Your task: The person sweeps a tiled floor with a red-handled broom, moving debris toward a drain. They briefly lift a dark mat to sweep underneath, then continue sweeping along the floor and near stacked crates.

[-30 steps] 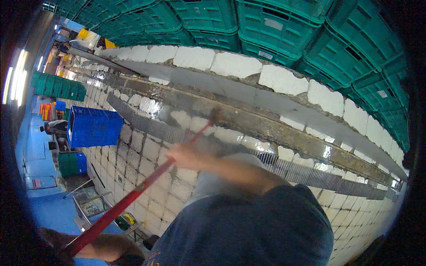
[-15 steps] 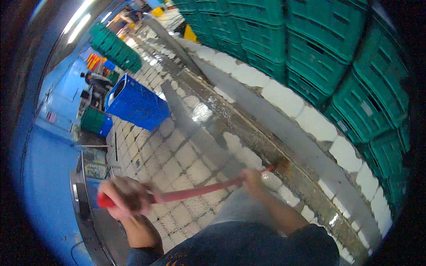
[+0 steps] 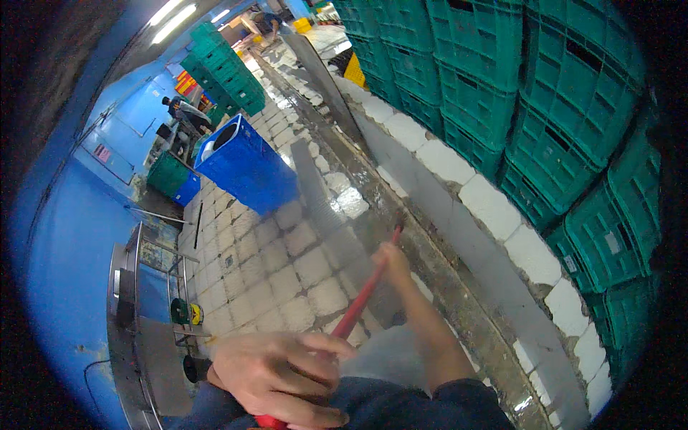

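A long red pole (image 3: 362, 304) runs slantwise from close to my body down toward the wet gutter (image 3: 423, 240). My left hand (image 3: 276, 373) is closed over its upper part, with the red end showing below the fingers. Farther down the pole, my right hand (image 3: 390, 261) grips it with the arm stretched forward. The pole's lower end reaches the gutter, where a small dark brownish shape shows; I cannot make out what kind of head it has.
Green crates (image 3: 476, 79) are stacked behind a low wall (image 3: 494, 208) on the right. A blue bin (image 3: 247, 168) stands on the wet tiled floor (image 3: 247, 251). At left is a metal table (image 3: 154, 358). Farther back are a person (image 3: 188, 115) and more stacked green crates (image 3: 222, 68).
The pole has swung from lying nearly crosswise to pointing forward. My left hand has come nearer my body and rightward; my right hand has reached farther ahead. The view has shifted too.
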`<state>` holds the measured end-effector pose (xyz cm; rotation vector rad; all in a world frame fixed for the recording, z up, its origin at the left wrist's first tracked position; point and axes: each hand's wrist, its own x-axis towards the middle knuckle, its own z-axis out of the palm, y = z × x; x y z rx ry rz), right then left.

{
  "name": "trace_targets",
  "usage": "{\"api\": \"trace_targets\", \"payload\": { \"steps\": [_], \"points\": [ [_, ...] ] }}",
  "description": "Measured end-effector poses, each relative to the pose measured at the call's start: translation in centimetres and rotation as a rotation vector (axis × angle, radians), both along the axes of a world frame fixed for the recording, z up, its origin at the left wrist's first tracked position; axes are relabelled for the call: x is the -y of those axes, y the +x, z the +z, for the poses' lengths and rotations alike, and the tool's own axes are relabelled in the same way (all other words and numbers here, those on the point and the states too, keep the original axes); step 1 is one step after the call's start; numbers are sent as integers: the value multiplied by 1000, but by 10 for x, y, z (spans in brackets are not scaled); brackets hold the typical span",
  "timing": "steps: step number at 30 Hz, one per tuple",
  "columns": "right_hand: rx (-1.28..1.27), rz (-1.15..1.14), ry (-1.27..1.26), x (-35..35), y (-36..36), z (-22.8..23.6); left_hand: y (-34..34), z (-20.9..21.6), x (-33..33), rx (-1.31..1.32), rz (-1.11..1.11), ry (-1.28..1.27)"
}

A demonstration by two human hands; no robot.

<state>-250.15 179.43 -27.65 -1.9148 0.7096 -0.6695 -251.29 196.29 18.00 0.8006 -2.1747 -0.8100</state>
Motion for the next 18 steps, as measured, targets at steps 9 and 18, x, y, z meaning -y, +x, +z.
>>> {"api": "trace_targets", "payload": {
  "steps": [9,18],
  "points": [
    [-46,134,-227,-82,-96,85,61,73,-102,-407,157,-364],
    [-112,-37,-179,-110,-126,-25,4,-13,-79,-611,470,-105]
  ]
}}
